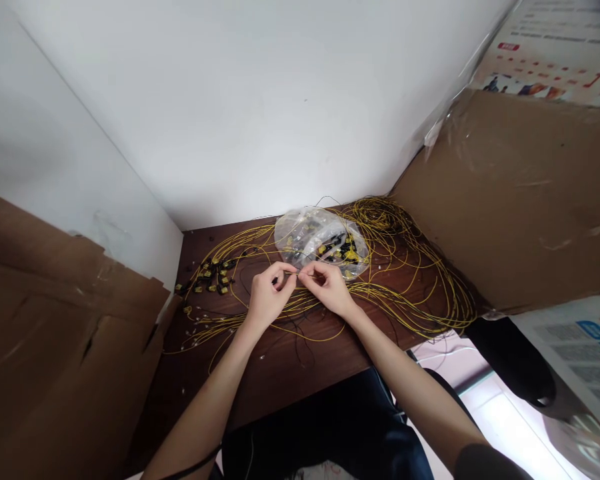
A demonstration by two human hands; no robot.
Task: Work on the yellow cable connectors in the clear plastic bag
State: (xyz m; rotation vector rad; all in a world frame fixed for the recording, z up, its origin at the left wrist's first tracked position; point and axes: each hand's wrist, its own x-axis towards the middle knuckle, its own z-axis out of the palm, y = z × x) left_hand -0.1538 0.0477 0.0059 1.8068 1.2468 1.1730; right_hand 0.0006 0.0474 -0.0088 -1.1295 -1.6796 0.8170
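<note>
My left hand and my right hand meet over the middle of the brown table, fingertips almost touching. Each pinches a thin wire between thumb and forefinger; its exact ends are too small to make out. Below and around the hands runs a bundle of yellow and black wires. Just beyond my fingertips lies a clear plastic bag with small black and yellow parts in it. Left of my left hand, several black and yellow connectors lie in a cluster with wires attached.
Coiled yellow wire is heaped at the back right. Cardboard sheets stand on the right, and more cardboard on the left. A white wall closes off the back. Small bits lie scattered on the table.
</note>
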